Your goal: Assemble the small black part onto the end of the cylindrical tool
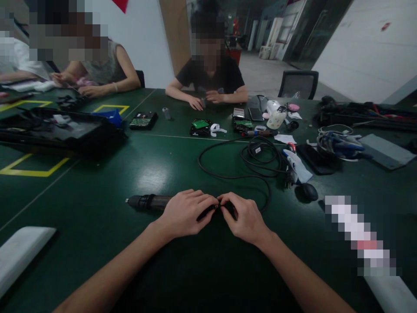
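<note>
On the green table lies a dark, long electric screwdriver [147,202], its bit pointing left. My left hand [187,213] is wrapped over its rear part, which my palm and fingers mostly hide. Fingertips of my right hand [244,217] pinch something small and dark at the screwdriver's tail end, seemingly the end of the black cable [269,191]. Whether that end is plugged in, I cannot tell. From beside my right hand the cable runs up into a loose coil on the table.
Beyond the cable are green circuit boards [200,124], a white patterned cup [276,116] and a black mouse [306,191]. A large black tray [55,130] stands at the left. Across the table sits a person in a dark shirt [211,78]; others sit at the far left.
</note>
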Demonstrator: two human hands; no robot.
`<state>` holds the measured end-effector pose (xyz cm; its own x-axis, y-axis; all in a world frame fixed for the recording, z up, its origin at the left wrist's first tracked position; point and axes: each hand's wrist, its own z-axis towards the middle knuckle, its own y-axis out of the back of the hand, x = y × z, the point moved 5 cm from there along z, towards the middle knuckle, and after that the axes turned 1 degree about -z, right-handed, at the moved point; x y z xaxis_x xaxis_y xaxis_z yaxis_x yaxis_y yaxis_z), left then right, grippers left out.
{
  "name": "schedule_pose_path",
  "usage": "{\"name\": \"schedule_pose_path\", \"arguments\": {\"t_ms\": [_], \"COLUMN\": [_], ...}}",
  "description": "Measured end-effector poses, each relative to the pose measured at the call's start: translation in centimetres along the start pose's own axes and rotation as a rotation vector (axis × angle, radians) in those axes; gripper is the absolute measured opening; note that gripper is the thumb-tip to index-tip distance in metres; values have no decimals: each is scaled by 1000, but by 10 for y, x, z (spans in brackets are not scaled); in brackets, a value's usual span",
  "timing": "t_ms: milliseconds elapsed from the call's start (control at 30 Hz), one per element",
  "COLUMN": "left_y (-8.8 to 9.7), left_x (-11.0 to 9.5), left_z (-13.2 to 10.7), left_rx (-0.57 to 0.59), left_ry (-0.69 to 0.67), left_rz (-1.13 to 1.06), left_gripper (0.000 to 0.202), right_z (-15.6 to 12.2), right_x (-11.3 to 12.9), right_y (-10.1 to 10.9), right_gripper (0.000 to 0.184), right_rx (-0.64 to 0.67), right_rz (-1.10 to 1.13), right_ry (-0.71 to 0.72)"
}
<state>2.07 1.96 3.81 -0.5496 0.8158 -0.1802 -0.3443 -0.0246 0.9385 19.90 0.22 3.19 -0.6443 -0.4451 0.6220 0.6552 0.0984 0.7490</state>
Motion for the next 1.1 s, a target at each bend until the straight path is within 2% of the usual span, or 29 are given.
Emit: {"name": "schedule_pose_path", "arguments": {"t_ms": [300,533,700,867,1033,1100], "left_y": [-4,0,-3,-3,-2,-2], "left_x": [4,-1,5,0,4,2], "left_z": [0,1,0,1,0,0], "left_rx": [-7,24,3,36,11,20], "left_ry": [108,15,101,28,110,80], "left_rz": [31,-16,18,-36,17,9], "left_gripper": [24,25,23,24,24,26], "right_z": [0,0,1,0,0,1], "right_x": [1,1,1,0,0,0], "right_y": [0,-1,0,-2,-2,-1], "right_gripper": [9,9,10,9,9,9], "right_rx": [19,24,35,38,52,46], "right_rz": [-14,2,-6,-15,-16,-12], "right_ry": [-8,-11,-9,-20,-17,-10]}}
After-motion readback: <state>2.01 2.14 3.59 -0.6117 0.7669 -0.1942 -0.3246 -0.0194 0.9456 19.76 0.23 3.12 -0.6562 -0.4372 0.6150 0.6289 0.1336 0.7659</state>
